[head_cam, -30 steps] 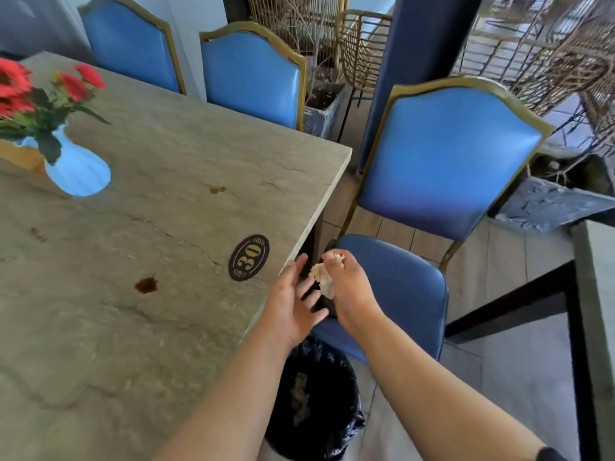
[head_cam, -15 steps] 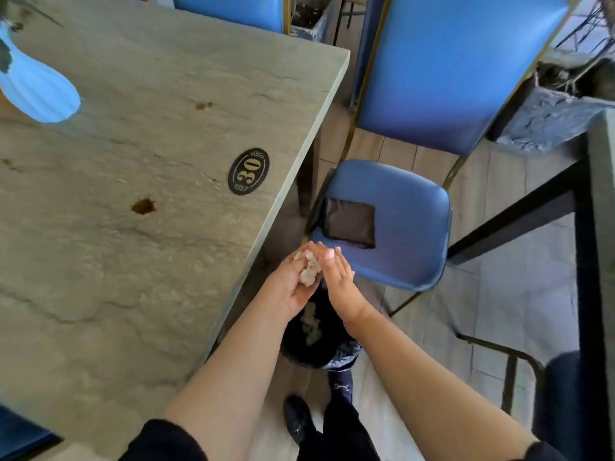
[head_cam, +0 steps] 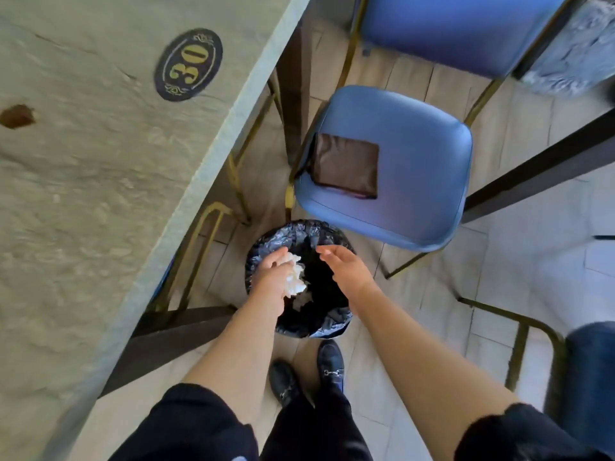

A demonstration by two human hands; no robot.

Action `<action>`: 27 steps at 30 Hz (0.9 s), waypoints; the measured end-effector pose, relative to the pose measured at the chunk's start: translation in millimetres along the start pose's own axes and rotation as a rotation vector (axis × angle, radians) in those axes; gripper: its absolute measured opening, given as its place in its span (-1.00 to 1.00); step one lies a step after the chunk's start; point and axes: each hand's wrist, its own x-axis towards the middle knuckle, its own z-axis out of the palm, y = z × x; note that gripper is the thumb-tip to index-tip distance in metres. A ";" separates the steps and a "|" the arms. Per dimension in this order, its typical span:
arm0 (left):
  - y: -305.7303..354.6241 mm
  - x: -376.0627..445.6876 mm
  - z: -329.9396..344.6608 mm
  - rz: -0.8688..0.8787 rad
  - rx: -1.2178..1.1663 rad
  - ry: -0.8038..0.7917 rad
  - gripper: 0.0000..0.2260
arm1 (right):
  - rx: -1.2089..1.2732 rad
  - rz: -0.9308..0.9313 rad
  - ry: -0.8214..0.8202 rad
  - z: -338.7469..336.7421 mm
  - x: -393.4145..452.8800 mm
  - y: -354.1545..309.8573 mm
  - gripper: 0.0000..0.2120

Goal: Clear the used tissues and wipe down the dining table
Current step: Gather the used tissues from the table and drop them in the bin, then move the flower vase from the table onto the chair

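Head view, stained stone table, tiled floor

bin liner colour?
Black, crinkled plastic bin liner; the head view shows it best.

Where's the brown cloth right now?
In the head view, the brown cloth lies flat on the left part of the blue chair seat, right of the table, just beyond the black-lined bin.
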 end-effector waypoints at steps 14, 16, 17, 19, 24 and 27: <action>46.3 -56.2 6.1 0.002 -0.133 -0.031 -0.75 | 0.103 -0.122 0.030 -4.5 -21.4 -40.2 -0.79; 67.1 -84.0 2.7 0.026 -0.127 -0.068 -0.74 | 0.113 -0.172 0.032 -4.2 -39.1 -69.5 -0.80; 78.1 -98.1 0.3 0.040 -0.128 -0.093 -0.74 | 0.118 -0.205 0.036 -3.4 -48.2 -85.0 -0.81; 99.7 -128.0 -6.7 0.068 -0.163 -0.143 -0.72 | 0.131 -0.268 0.038 -0.6 -65.2 -116.2 -0.82; 144.8 -190.6 -40.7 0.195 -0.281 -0.222 -0.72 | 0.123 -0.408 -0.038 22.3 -105.2 -190.0 -0.81; 168.9 -210.1 -72.4 0.274 -0.359 -0.189 -0.75 | 0.092 -0.478 -0.072 46.8 -127.2 -225.1 -0.83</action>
